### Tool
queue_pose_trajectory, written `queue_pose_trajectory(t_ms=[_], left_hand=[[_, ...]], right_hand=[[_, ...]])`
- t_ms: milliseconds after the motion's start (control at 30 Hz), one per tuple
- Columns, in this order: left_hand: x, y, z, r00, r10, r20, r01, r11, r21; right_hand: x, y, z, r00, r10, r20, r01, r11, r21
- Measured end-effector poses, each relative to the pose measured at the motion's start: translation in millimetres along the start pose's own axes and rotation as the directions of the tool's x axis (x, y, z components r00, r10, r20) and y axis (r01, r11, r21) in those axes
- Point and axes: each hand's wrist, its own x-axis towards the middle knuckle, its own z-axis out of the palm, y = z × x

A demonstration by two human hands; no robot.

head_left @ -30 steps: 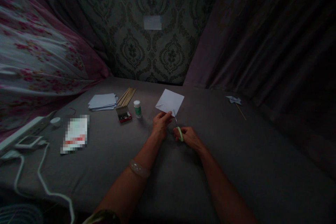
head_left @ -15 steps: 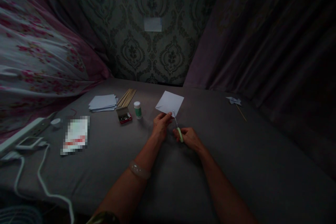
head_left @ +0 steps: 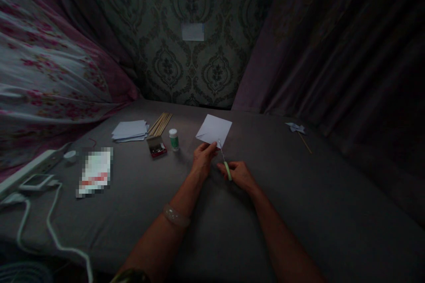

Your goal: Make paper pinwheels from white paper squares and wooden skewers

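My left hand [head_left: 204, 157] pinches the near corner of a white square sheet of paper [head_left: 214, 129], which has a slit or crease at its left corner. In my right hand [head_left: 239, 173] is a pair of scissors [head_left: 227, 170] with light green handles. The scissor blades point away from me and lie at the paper's near corner, close to my left fingertips. Left of the paper stands a small white bottle with a green label [head_left: 174, 140]. Beside that bottle is an open small red box [head_left: 157, 147] with tiny shiny pieces inside.
A stack of white paper [head_left: 130, 131] and a bundle of thin wooden sticks [head_left: 160, 124] lie at the back left. A paper pinwheel on a stick [head_left: 296, 128] rests far right. At left are a power strip [head_left: 43, 166], white cables [head_left: 53, 225] and a blurred packet [head_left: 96, 171].
The scissor blades have shifted slightly at the paper's near corner, and the right fingers have moved a little on the handles. The left hand keeps its hold on the paper.
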Motion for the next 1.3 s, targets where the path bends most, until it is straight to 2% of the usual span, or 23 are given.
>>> queue_pose_trajectory(t_ms=[367,800,1300], left_hand=[[0.0,1.3,0.7,1.000,0.005,0.011,-0.004,0.999,-0.034],[-5.6,-3.1,2.8,0.994,-0.025,0.106,0.027,1.000,-0.016],[-7.1,-2.6,3.7,0.993,-0.022,0.114,0.023,1.000,-0.013]], right_hand=[[-2.2,-4.3,-0.2,0.999,0.004,-0.037,-0.006,0.999,-0.045],[-1.4,-5.5,-2.7,0.998,-0.018,-0.053,0.019,0.999,0.028],[0.2,-3.1,-0.8,0.996,-0.024,-0.082,0.028,0.999,0.045]])
